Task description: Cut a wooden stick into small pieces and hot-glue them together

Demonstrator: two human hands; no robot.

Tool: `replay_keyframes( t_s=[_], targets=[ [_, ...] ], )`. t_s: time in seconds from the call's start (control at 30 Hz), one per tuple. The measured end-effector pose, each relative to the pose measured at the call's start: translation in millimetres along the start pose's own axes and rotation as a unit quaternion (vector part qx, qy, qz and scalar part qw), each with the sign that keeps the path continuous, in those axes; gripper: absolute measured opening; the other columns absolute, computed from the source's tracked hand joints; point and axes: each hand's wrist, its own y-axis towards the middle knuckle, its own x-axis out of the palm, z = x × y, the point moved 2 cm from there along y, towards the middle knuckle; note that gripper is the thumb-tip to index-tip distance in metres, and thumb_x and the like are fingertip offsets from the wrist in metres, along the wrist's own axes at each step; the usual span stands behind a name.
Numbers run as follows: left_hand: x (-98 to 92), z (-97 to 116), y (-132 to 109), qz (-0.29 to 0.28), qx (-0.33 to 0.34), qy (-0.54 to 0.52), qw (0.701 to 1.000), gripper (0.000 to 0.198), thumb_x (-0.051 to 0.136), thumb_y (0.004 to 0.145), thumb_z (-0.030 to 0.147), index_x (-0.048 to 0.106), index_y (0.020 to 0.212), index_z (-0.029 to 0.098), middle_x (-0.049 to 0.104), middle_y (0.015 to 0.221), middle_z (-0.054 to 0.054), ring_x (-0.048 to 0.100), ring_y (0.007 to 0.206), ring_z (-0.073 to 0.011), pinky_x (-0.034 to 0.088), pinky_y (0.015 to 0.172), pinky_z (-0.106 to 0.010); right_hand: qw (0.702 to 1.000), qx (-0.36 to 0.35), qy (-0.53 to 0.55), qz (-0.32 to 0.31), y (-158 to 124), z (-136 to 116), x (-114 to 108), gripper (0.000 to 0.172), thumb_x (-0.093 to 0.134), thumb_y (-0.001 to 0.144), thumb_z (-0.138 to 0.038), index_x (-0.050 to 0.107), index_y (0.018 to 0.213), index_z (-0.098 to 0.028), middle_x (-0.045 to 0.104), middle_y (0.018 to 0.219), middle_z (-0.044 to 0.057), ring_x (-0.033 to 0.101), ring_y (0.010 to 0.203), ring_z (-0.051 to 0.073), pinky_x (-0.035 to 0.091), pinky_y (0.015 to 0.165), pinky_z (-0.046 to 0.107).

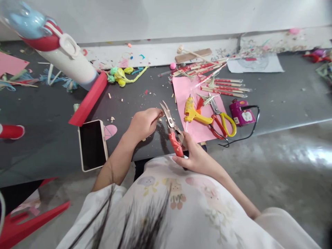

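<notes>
My right hand [194,155] is closed round the red handles of a pair of metal shears [171,128], whose blades point up and left. My left hand [144,122] is closed in a pinch just left of the blades, holding a thin stick [159,116] that reaches between them. Both hands hover over the near edge of the dark table [285,97]. Small wood chips lie on the table around them.
A phone [92,144] lies left of my left arm. On a pink sheet [197,103] sit a yellow glue gun [193,112] and red-yellow scissors [223,122]; a purple box [241,113] with a black cord is beside them. Red-tipped sticks [223,86], a white bottle [64,55], red paper.
</notes>
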Motion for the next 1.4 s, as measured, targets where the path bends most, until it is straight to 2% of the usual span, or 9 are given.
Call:
replay_keyframes(
  t_s=[0.1,0.23,0.47,0.73,0.87,1.03,1.2,1.4],
  targets=[
    [-1.8,0,0,0.004,-0.002,-0.004,1.0,0.028,0.04,0.093,0.022,0.066,0.101,0.015,0.072,0.099,-0.009,0.066,0.094,-0.0182,0.046,0.078,-0.025,1.0,-0.001,0.007,-0.016,1,1,1,0.063,0.066,0.077,-0.041,0.032,0.126,-0.02,0.056,0.107,0.009,0.058,0.094,0.023,0.049,0.086,0.04],
    [-6.2,0,3,-0.01,0.0,-0.046,0.999,0.026,0.041,0.092,0.021,0.066,0.09,0.015,0.071,0.086,-0.007,0.064,0.081,-0.0157,0.044,0.072,-0.023,0.999,-0.012,0.019,-0.032,1,4,1,0.065,0.065,0.079,-0.046,0.032,0.128,-0.018,0.057,0.11,0.011,0.058,0.098,0.024,0.049,0.088,0.04],
    [-10.7,-1,6,-0.021,-0.014,-0.104,0.994,0.029,0.044,0.092,0.024,0.061,0.071,0.014,0.06,0.065,0.0,0.049,0.057,-0.0097,0.037,0.06,-0.021,0.999,-0.033,0.016,-0.037,-2,7,-2,0.059,0.055,0.086,-0.052,0.035,0.13,-0.018,0.056,0.118,0.012,0.055,0.107,0.026,0.047,0.091,0.041],
    [-9.3,-2,8,-0.038,-0.021,-0.116,0.992,0.029,0.046,0.092,0.024,0.056,0.066,0.014,0.051,0.058,0.003,0.041,0.053,-0.0081,0.031,0.054,-0.021,0.999,0.015,0.025,-0.043,-2,5,-1,0.076,0.069,0.074,-0.052,0.032,0.132,-0.02,0.057,0.111,0.01,0.058,0.097,0.025,0.049,0.086,0.041],
    [-8.7,-1,8,-0.04,-0.025,-0.112,0.993,0.031,0.046,0.092,0.024,0.054,0.064,0.014,0.049,0.056,0.003,0.039,0.052,-0.0078,0.03,0.054,-0.021,0.999,0.017,0.025,-0.041,-1,5,0,0.065,0.067,0.077,-0.049,0.035,0.126,-0.02,0.055,0.098,0.005,0.055,0.088,0.021,0.048,0.081,0.038],
    [-7.7,-1,9,-0.04,-0.035,-0.109,0.993,0.028,0.046,0.092,0.024,0.059,0.069,0.014,0.052,0.057,0.003,0.044,0.053,-0.0087,0.032,0.056,-0.021,0.999,0.014,0.032,-0.04,1,5,0,0.05,0.063,0.08,-0.046,0.039,0.116,-0.021,0.049,0.086,-0.001,0.049,0.078,0.016,0.044,0.071,0.031],
    [-6.9,-1,9,-0.042,-0.038,-0.115,0.992,0.027,0.045,0.092,0.025,0.061,0.072,0.014,0.056,0.06,0.002,0.048,0.056,-0.0092,0.034,0.058,-0.021,0.999,0.021,0.018,-0.038,2,2,-1,0.045,0.064,0.079,-0.044,0.039,0.109,-0.021,0.046,0.082,-0.002,0.046,0.074,0.015,0.041,0.067,0.029],
    [-7.2,-1,8,-0.043,-0.039,-0.128,0.99,0.031,0.045,0.092,0.025,0.054,0.064,0.014,0.053,0.059,0.003,0.042,0.053,-0.0079,0.032,0.057,-0.021,0.999,0.023,0.001,-0.035,2,-3,-2,0.045,0.065,0.077,-0.041,0.038,0.107,-0.021,0.045,0.08,-0.003,0.044,0.07,0.014,0.039,0.063,0.029]
  ],
)
